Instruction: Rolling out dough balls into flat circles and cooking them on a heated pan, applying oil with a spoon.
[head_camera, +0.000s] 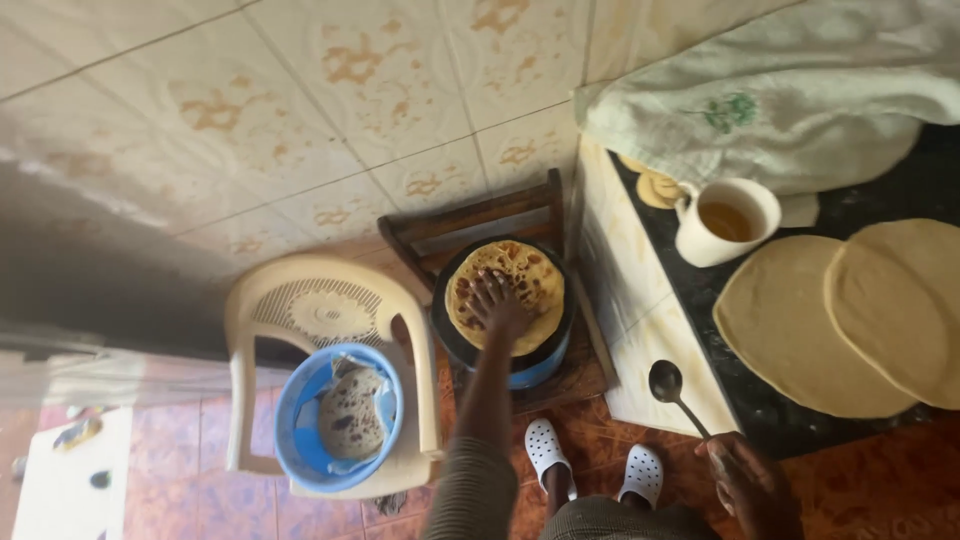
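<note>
Seen from above, the person's right hand (745, 475) at five o'clock pinches the handle of a metal spoon (668, 385) lying on the dark tabletop (800, 425). Near centre, the left hand (497, 303) presses spread fingers onto a browned flatbread (520, 290) in a black pan (452, 340); light, brief fingertip contact would likely turn it without burns. Farther, at two o'clock, raw dough rounds (800, 330) lie beside a white cup (725, 222).
</note>
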